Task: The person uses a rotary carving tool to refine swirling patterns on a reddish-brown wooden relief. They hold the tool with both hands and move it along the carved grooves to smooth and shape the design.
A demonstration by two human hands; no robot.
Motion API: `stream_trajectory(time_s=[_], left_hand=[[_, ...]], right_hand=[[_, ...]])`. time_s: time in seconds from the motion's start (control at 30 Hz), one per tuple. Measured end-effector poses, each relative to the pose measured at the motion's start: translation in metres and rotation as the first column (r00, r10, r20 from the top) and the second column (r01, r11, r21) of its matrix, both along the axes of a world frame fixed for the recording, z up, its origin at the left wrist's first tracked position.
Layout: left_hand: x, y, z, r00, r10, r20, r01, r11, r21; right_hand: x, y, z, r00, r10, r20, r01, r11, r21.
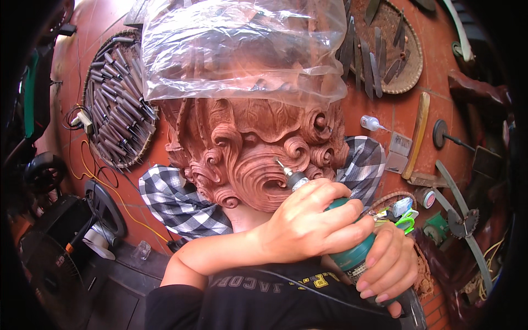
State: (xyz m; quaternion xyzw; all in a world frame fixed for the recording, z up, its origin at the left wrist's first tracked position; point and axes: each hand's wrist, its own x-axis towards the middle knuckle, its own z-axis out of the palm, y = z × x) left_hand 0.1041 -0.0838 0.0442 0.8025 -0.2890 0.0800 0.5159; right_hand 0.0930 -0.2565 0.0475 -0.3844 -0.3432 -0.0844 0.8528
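We note the reddish-brown wooden carving (250, 148), deep with scrolls, at frame centre. The left hand (311, 223) is clamped around the front of a teal, cylindrical rotary tool (353, 254); the right hand (391, 264) has its grip closed around the rear. The thin metal bit (282, 166) points at the swirls; whether it touches, we cannot tell.

Risks, as we judge them: a catch in the grain or a curled edge could make the bit skid and gouge a scroll. Bare fingers sit close behind it, so a slip forward could cut skin. The dark cord (308, 289) crosses the shirt at lower centre and could snag or tug the tool sideways.

In the way: a clear, crinkled plastic sheet (242, 55) covers the carving's top; a loose edge could wind onto the bit. Black-and-white checked cloth (360, 165) bunches at both sides. Beyond, a round woven basket of wooden-handled tools (118, 110) lies upper left, a woven tray with dark flat blades (412, 77) upper right.
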Motion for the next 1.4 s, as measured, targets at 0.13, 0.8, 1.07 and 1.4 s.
stream_trajectory(time_s=[0.13, 0.8, 1.07, 1.4], left_hand=[[-0.001, -0.006, -0.004, 1.0, -0.014, -0.005, 0.014, 1.0, -0.009], [-0.001, -0.021, -0.012, 0.999, -0.045, 0.005, 0.045, 0.998, -0.049], [0.001, -0.01, -0.009, 0.999, -0.035, -0.002, 0.035, 0.999, -0.02], [0.001, -0.014, -0.008, 0.999, -0.045, -0.003, 0.044, 0.999, -0.016]], right_hand=[[-0.004, 0.001, -0.002, 0.997, -0.078, -0.021, 0.079, 0.996, 0.037], [-0.02, -0.01, 0.002, 0.967, -0.236, -0.101, 0.236, 0.972, -0.01], [-0.013, -0.01, -0.002, 0.991, -0.115, -0.066, 0.114, 0.993, -0.017], [-0.011, -0.012, -0.001, 0.993, -0.095, -0.064, 0.093, 0.995, -0.03]])
